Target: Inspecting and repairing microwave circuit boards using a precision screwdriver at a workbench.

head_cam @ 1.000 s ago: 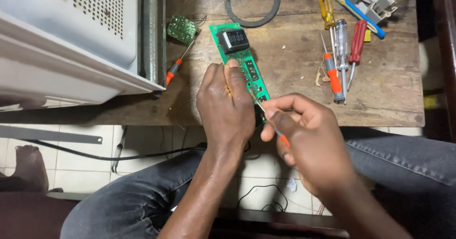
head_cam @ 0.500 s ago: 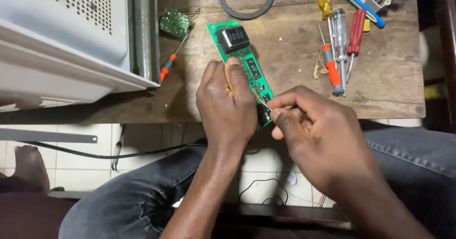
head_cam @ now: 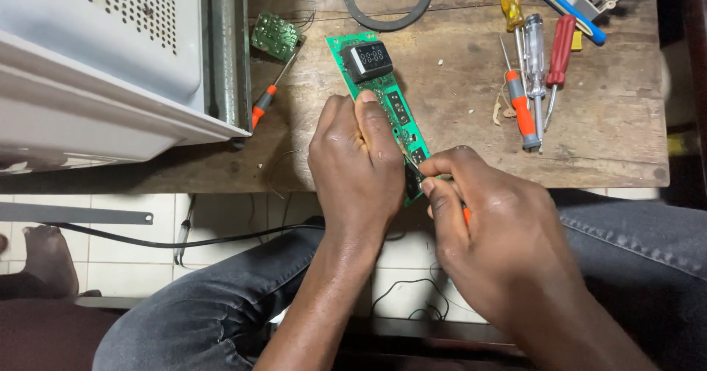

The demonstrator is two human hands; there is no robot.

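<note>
A long green circuit board with a black display block lies on the wooden table, its near end over the table's front edge. My left hand presses down on the board's middle, fingers closed over it. My right hand grips a small orange-handled screwdriver; its thin metal tip touches the board's near end, right beside my left hand. Most of the tool is hidden in my fist.
A white perforated appliance casing fills the left. A small green board and an orange screwdriver lie beside it. A black rubber ring sits at the back. Several screwdrivers lie on the right. My knees and a cable are below.
My right hand has slid a little lower along the board's near end, with the screwdriver tip still on it. My left hand keeps holding the board.
</note>
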